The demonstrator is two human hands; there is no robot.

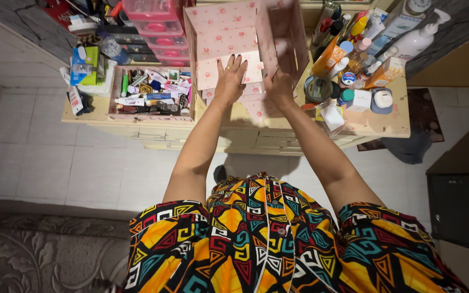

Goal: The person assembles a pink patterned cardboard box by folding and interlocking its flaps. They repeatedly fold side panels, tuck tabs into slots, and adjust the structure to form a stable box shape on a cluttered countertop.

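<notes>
- Left hand (230, 77) spread flat on pink flowered box (223, 40), mid-dresser (378, 127).
- Right hand (279, 87) gripping box's loose panel (282, 32).
- Bottles (354, 49) crowding right edge.

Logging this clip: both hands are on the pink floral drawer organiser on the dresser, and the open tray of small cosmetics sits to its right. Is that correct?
Not quite. In the head view the open tray of small cosmetics sits to the left of the pink floral drawer organiser, not its right. The rest holds: the left hand and right hand are both on it, on the dresser.

White pump bottle (419, 39) far right, orange box (385, 72) below — small white carton (360, 100) nr front.
</notes>
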